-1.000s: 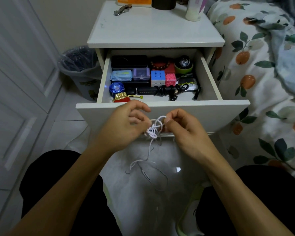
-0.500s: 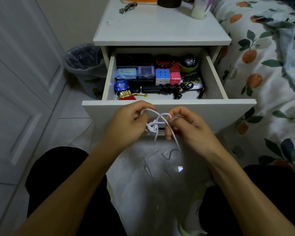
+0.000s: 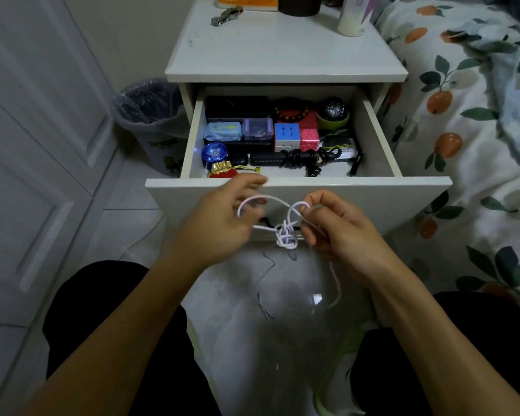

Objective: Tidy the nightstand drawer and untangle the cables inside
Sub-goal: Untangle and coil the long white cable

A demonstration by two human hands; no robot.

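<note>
Change: since half a second ago the hands have drawn apart, and a wide loop of the white cable (image 3: 270, 202) now arches between them where it was bunched close.
Nightstand drawer (image 3: 297, 195): pulled open, packed with small boxes, a puzzle cube (image 3: 286, 135) and a coiled black cable (image 3: 300, 156) not yet sorted.
Left hand (image 3: 219, 226): fingers curled, holding the loop's left end.
Right hand (image 3: 339, 232): fingers pinching the strand just above the knot.
Knot (image 3: 286, 237): hangs between the hands, before the drawer front.
Handling: the cable looks light, limp and slick; I would take hold beside the knot and tease loops loose, not tug the ends.
</note>
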